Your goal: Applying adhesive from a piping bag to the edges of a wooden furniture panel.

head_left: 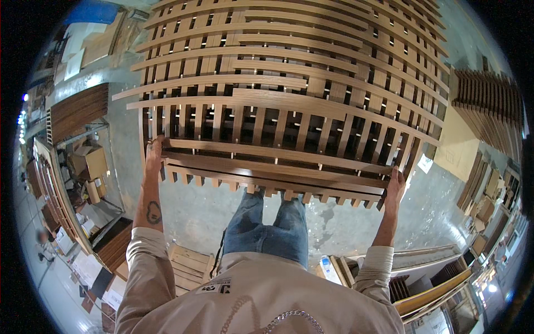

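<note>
Front edge: long front boards (pixel 272 164) span the near side of the slatted stack (pixel 272 101), barring a level reach from the person's side; the left hand (pixel 154 149) and right hand (pixel 396 183) occupy their ends.
Lattice openings: narrow gaps between crosspieces, crossed by overlying slats.
Left flank: open concrete floor (pixel 125 131) between stack and brown bundle (pixel 80 113); projecting slat ends intrude overhead.
Right flank: tan sheet (pixel 459 146) beside the stack, dark slat pile (pixel 488 108) beyond.
Near side: jeans-clad legs (pixel 270 222) block the middle; floor open either side.
</note>
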`<state>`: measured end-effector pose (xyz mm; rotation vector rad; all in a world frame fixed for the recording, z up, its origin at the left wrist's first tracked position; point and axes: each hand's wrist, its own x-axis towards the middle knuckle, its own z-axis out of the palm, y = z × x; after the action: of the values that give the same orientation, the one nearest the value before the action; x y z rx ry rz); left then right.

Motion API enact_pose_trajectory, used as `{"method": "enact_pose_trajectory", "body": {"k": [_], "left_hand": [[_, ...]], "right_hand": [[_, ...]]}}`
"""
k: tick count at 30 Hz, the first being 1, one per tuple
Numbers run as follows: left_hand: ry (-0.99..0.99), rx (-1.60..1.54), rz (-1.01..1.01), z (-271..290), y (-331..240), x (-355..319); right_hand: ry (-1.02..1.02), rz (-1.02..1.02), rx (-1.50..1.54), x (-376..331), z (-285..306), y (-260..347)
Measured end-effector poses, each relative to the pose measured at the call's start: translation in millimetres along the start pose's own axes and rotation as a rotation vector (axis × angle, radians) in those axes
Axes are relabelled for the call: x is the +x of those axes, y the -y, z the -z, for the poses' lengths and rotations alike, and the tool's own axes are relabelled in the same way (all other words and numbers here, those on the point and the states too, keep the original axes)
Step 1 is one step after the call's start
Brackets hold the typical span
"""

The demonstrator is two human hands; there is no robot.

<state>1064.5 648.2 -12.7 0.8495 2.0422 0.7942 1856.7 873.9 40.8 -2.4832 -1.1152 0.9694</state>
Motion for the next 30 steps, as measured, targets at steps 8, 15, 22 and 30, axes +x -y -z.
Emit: {"method": "enact_pose_trajectory", "body": {"k": [8,15,22,30], "left_hand": [[-0.008,0.128,-0.058,-9.3,-31.3,-13.9],[0.029,0.079,-0.059,-13.3,-55.7,-18.8],[-0.182,-0.192,0.301,-24.1,-64.6,-22.0],[-0.133,-0.179,0.230,-8.8,-71.8,-41.8]], "right_hand": [[0.008,0.044,-0.006,-1.5,2.5,2.3],[0.042,0.077,0.078,-10.0,4.5,9.9],[0.024,0.039,0.004,-17.2,7.7,14.3],[0.026,0.020,-0.007,-33.3,22.6,-4.5]]}}
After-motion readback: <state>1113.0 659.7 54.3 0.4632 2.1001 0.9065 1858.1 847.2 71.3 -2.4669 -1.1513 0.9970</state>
